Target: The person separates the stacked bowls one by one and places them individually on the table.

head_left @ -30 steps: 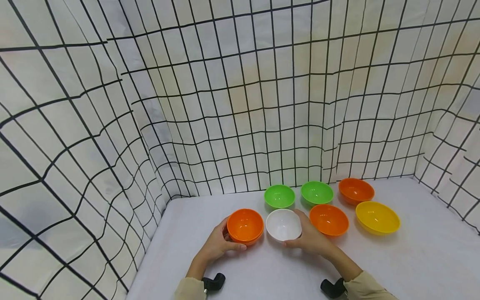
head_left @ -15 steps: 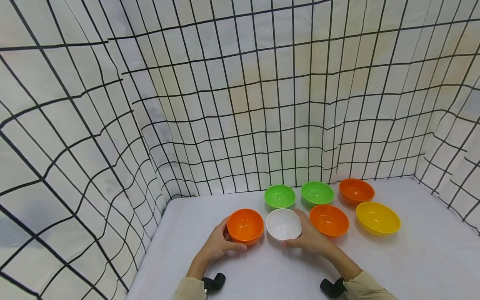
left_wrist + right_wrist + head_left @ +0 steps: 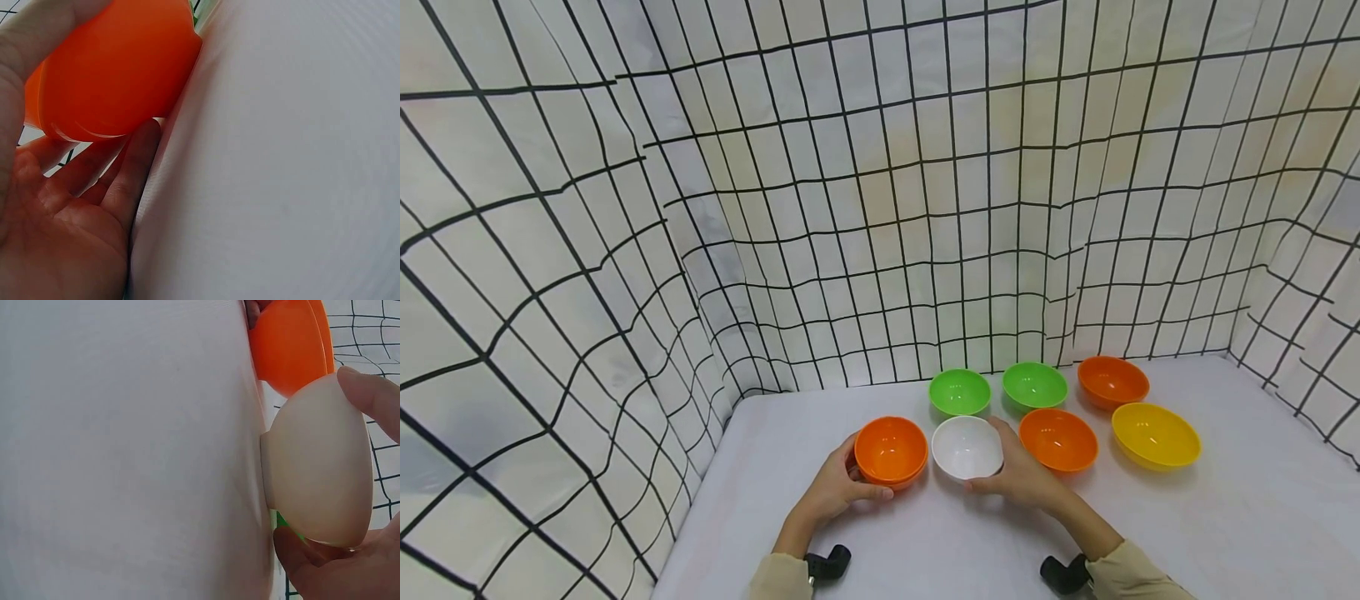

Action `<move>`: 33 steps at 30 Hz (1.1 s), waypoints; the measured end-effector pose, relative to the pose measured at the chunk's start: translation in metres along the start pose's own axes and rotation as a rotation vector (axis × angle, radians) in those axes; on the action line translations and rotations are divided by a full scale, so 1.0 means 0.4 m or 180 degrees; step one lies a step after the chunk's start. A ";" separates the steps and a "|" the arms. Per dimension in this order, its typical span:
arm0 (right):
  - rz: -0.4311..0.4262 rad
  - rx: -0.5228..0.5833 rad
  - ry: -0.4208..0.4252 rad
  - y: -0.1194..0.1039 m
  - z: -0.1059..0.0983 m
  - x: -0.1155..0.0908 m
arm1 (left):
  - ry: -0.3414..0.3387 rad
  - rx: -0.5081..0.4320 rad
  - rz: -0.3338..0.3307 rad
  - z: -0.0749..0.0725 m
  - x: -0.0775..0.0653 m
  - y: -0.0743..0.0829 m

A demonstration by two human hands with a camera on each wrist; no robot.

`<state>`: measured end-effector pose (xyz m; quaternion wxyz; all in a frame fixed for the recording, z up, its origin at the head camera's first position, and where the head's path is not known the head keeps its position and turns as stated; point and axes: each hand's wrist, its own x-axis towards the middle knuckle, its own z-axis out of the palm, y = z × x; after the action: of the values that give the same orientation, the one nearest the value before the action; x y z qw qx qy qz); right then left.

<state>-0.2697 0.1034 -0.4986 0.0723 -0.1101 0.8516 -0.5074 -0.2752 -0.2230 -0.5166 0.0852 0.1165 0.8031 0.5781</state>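
Two nested orange bowls (image 3: 891, 448) stand upright on the white tabletop, left of centre. My left hand (image 3: 833, 490) holds them from the left, thumb at the near side and fingers round the far left. In the left wrist view the orange bowl's outer wall (image 3: 125, 69) shows between thumb and fingers. Just to the right is a white bowl (image 3: 967, 448), also upright. My right hand (image 3: 1022, 473) grips it from the right, thumb at the near rim and fingers at the far side. The right wrist view shows the white bowl's foot (image 3: 267, 472) down at the table surface.
Two green bowls (image 3: 959, 392) stand behind the white one. To the right are an orange bowl (image 3: 1058, 440), a darker orange bowl (image 3: 1112, 382) and a yellow bowl (image 3: 1155, 436). A white curtain with a black grid (image 3: 880, 208) closes off the table's back and sides.
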 end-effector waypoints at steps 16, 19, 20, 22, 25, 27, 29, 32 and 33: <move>-0.0397 -0.0196 0.0107 -0.033 0.004 0.000 | 0.0024 0.0069 -0.0027 -0.001 0.001 0.004; -0.0482 -0.0219 0.0138 -0.053 0.009 -0.001 | 0.0010 0.0064 -0.0030 0.000 0.001 0.004; -0.0494 -0.0215 0.0131 -0.060 0.011 -0.001 | 0.0003 0.0057 -0.0029 0.000 0.002 0.004; -0.0511 -0.0221 0.0101 -0.074 0.018 0.001 | -0.0007 0.0048 -0.0032 -0.001 0.002 0.004; -0.0577 -0.0256 0.0008 -0.094 0.031 0.006 | -0.0008 0.0037 -0.0040 -0.003 0.001 0.005; -0.0627 -0.0317 -0.0062 -0.105 0.043 0.015 | -0.0005 0.0048 -0.0040 -0.005 -0.001 0.006; -0.0696 -0.0408 -0.0137 -0.115 0.055 0.025 | -0.0007 0.0056 -0.0041 -0.007 -0.004 0.008; -0.0790 -0.0568 -0.0254 -0.128 0.071 0.044 | -0.0024 0.0055 -0.0015 -0.012 -0.006 0.009; -0.0819 -0.0613 -0.0290 -0.132 0.075 0.050 | -0.0034 0.0051 -0.0001 -0.014 -0.007 0.009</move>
<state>-0.2759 0.0483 -0.4667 0.0344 -0.2475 0.8710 -0.4229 -0.2737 -0.2276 -0.5112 0.0887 0.1201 0.8073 0.5709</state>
